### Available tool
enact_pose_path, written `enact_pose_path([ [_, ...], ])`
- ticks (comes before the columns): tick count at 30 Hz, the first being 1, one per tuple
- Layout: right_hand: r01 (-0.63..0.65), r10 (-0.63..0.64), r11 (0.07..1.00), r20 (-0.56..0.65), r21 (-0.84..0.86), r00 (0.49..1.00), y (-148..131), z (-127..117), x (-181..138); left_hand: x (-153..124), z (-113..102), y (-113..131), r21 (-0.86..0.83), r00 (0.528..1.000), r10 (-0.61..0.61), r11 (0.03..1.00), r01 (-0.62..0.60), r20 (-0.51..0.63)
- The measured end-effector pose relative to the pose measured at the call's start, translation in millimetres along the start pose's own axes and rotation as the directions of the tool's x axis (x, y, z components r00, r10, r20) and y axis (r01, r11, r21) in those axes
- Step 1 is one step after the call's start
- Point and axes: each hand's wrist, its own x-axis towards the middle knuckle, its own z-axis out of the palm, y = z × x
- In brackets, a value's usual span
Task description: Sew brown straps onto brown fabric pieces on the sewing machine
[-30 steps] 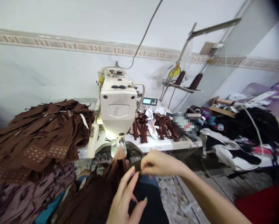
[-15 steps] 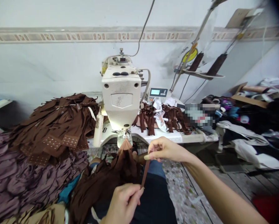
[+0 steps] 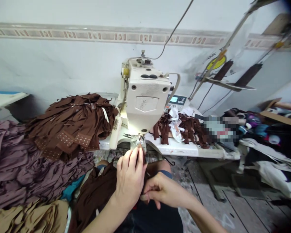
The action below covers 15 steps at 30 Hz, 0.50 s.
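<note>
My left hand (image 3: pixel 131 173) is at the front of the sewing machine (image 3: pixel 145 103), its fingers close together on brown fabric (image 3: pixel 141 150) right at the presser foot (image 3: pixel 140 139). Its palm hides most of the fabric there. Lower and to the right, my right hand (image 3: pixel 163 191) is closed in a pinch beside my left wrist, at the edge of the brown fabric; its fingertips partly hide what they grip. More of the brown garment (image 3: pixel 99 191) hangs over my lap to the left.
A heap of brown garments (image 3: pixel 75 123) lies left of the machine, above mauve fabric (image 3: pixel 50 174) and tan fabric (image 3: pixel 31 216). Brown strips (image 3: pixel 186 126) lie on the machine bed at right, near a control panel (image 3: pixel 177 99). Thread cones (image 3: pixel 247 76) stand on a rack.
My left hand has moved up and forward from the strip's lower end to the fabric at the presser foot. My right hand has come down towards my lap. The view has shifted left.
</note>
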Motion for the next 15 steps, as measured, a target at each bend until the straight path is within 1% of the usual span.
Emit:
enact_pose_path([
  [2, -0.008, 0.009, 0.999, -0.016, 0.048, 1.0, 2.8, 7.0, 1.6, 0.3, 4.7, -1.9, -0.009, 1.0, 0.01, 1.0, -0.01, -0.029],
  [5, 0.002, 0.007, 0.992, -0.078, 0.125, 0.997, -1.3, 12.2, 0.7, 2.1, 8.6, -9.9, -0.062, 0.995, 0.047, 0.997, -0.052, -0.084],
  [8, 0.026, -0.01, 0.991, -0.125, 0.132, 0.992, -11.4, 17.6, -4.5, 6.2, 11.6, -21.3, -0.128, 0.989, 0.085, 0.987, -0.1, -0.121],
  [9, 0.028, -0.016, 0.993, -0.11, 0.113, 0.994, -13.9, 21.3, -6.7, 7.5, 12.5, -25.1, -0.155, 0.987, 0.099, 0.981, -0.118, -0.125],
  [11, 0.041, -0.039, 0.998, -0.045, 0.048, 0.998, -15.1, 32.4, -9.9, 9.6, 13.8, -32.0, -0.209, 0.985, 0.123, 0.967, -0.146, -0.117],
  [13, 0.103, -0.103, 0.994, -0.005, -0.048, 0.995, -11.0, 47.6, -10.5, 10.4, 14.9, -36.6, -0.241, 0.985, 0.137, 0.958, -0.158, -0.1],
  [15, 0.185, -0.189, 0.972, -0.018, -0.143, 0.982, -5.4, 62.2, -8.6, 9.7, 16.2, -38.6, -0.241, 0.984, 0.147, 0.956, -0.167, -0.101],
])
